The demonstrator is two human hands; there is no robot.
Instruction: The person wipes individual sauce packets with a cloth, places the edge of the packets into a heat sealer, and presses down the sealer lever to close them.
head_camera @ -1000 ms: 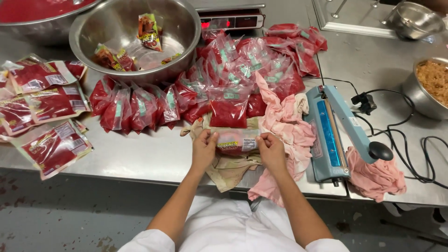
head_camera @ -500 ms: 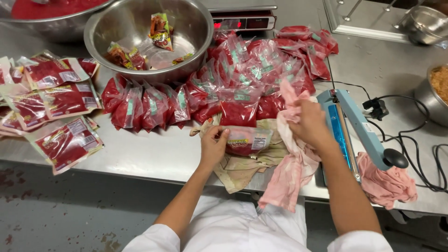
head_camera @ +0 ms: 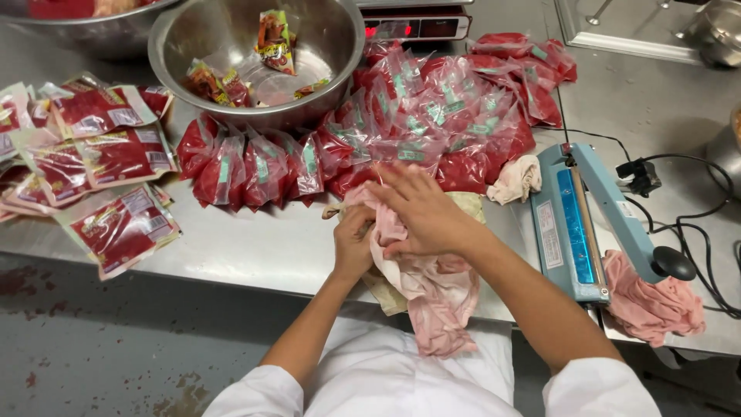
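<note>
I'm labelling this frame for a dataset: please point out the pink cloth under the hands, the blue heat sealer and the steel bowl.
pink cloth (head_camera: 432,297), head view, on the fold hanging over the table edge.
blue heat sealer (head_camera: 575,224), head view, on its blue sealing strip.
steel bowl (head_camera: 320,66), head view, on the bare inner wall.

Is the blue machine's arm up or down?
Up. The blue sealer's arm slants above its base, with an open gap between them; its black knob hangs clear.

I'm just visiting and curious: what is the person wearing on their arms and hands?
Both hands, the left hand and the right hand, are bare, with no gloves. The forearms are uncovered too. Short white sleeves end near the elbows, part of a white top. No watch or rings show.
</note>
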